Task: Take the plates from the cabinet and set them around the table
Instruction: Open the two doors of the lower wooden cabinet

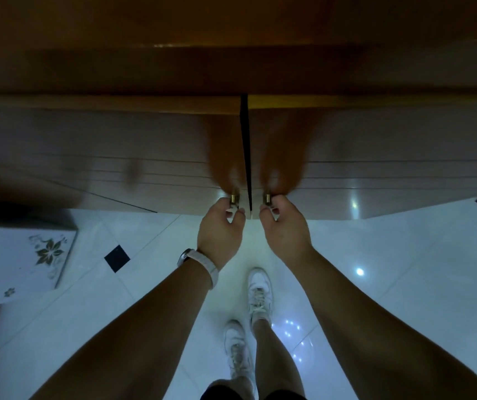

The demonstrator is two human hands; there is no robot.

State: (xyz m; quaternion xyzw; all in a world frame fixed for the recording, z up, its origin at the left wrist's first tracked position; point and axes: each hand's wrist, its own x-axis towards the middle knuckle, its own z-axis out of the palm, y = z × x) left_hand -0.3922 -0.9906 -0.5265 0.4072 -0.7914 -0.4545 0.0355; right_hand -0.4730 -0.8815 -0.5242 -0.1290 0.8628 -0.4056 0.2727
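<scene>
Brass round knobs [234,198] on the brown wooden cabinet doors [116,157] are pinched by left hand [221,226] and right hand [285,229]; pull both evenly outward, since the plates stay unseen, presumably inside

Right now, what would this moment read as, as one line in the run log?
left hand: grips left knob | right hand: grips right knob | cabinet doors: narrow dark gap between them | plates: not in view

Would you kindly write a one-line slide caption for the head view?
Left hand grips the left knob, right hand the right knob, on the doors of the wooden cabinet.
</scene>
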